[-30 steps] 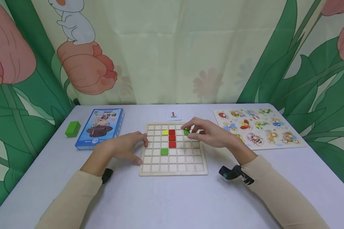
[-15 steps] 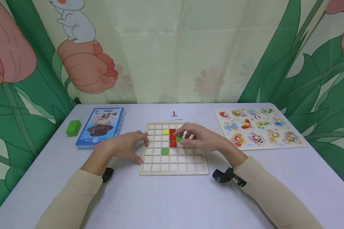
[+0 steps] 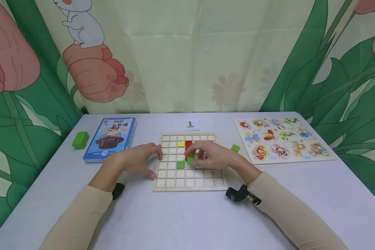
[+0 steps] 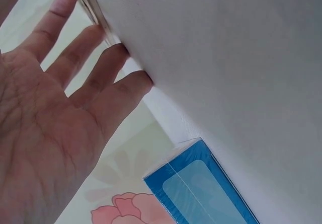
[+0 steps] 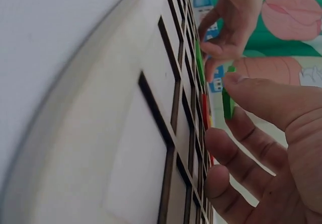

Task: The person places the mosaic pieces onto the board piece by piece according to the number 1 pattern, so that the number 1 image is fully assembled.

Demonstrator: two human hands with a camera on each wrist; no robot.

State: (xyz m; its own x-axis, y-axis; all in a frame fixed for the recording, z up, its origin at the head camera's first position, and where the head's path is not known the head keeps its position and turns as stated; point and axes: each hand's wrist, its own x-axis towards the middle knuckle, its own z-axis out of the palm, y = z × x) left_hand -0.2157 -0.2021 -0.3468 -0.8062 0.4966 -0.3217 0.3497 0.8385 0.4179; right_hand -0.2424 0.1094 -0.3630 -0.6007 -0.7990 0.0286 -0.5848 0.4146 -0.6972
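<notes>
A wooden grid board [image 3: 190, 184] lies on the table, carrying a yellow tile [image 3: 181, 143], a column of red tiles [image 3: 188, 143] partly hidden by fingers, and a green tile [image 3: 180, 165] lower left of the reds. Over the board, my right hand [image 3: 210, 152] pinches another green tile [image 3: 191, 160] between thumb and index finger, just below the reds; in the right wrist view that tile [image 5: 228, 100] is held clear of the grid. My left hand [image 3: 135, 158] rests its spread fingertips and thumb against the board's left edge; its fingers look fairly straight in the left wrist view.
A small pattern card [image 3: 190, 124] lies behind the board. To the left stand a blue box [image 3: 110, 139] and a green block [image 3: 80, 140]. A loose green tile [image 3: 235, 148] sits right of the board, beside an insect-picture puzzle board [image 3: 285, 140].
My right hand has moved left and nearer across the board with the green tile, to just below the reds. The loose green tile at right has come into view. My left hand stays put.
</notes>
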